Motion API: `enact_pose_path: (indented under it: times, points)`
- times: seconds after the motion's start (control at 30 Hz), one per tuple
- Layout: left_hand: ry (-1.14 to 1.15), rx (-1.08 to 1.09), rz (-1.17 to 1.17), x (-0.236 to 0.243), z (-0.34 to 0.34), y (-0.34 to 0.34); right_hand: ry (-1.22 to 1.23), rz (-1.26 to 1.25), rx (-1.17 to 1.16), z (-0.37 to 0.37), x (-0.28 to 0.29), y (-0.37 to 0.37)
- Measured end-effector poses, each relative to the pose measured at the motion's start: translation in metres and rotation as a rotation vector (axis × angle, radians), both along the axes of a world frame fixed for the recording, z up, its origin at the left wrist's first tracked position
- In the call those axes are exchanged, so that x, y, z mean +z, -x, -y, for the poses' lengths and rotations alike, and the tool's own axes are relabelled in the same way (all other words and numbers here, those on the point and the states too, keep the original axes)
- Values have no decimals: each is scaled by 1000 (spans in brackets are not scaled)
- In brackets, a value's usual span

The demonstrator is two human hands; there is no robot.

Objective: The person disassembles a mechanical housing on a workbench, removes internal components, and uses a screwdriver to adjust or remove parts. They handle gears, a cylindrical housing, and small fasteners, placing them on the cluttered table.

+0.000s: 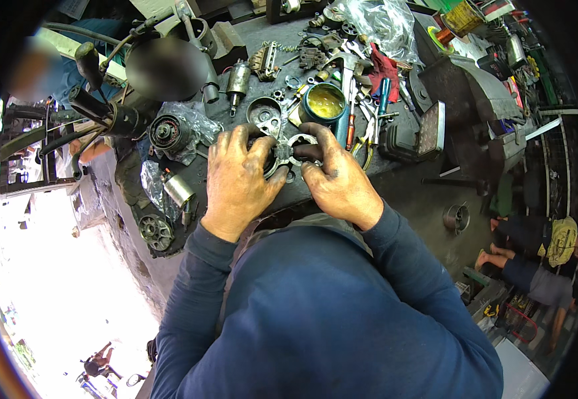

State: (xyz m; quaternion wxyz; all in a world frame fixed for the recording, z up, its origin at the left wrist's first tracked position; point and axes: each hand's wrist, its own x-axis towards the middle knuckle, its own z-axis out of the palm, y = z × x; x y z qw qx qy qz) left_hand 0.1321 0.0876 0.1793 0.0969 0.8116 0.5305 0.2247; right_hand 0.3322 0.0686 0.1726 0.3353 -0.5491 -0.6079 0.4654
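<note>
My left hand and my right hand meet at the bench's near edge, both smudged with dark grease. Between them is a grey metal housing with a round ring-shaped end; fingers of both hands curl round it and partly hide it. The left fingers lie over its left part, while the right thumb and forefinger close on the ring side. Just beyond sits a round metal end cover. A blue-rimmed tub of yellow grease stands beyond my right hand.
A hammer, a red-handled screwdriver and a red rag lie on the right. To the left are a wound motor part, a cylindrical solenoid, clear plastic and a slotted metal cover. A bench vise stands far left.
</note>
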Motion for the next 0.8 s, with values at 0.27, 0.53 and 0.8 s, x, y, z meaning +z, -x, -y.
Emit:
enact_pose_path:
  times: [0.27,0.53,0.8]
  points:
    - [60,197,-45,-13,10,-18,146,-214,-121,-9,-6,6]
    - [78,251,49,-21,11,-23,77,-95,-189,-13,-19,13]
    - [63,200,1,-16,14,-20,12,10,-203,-15,-16,15]
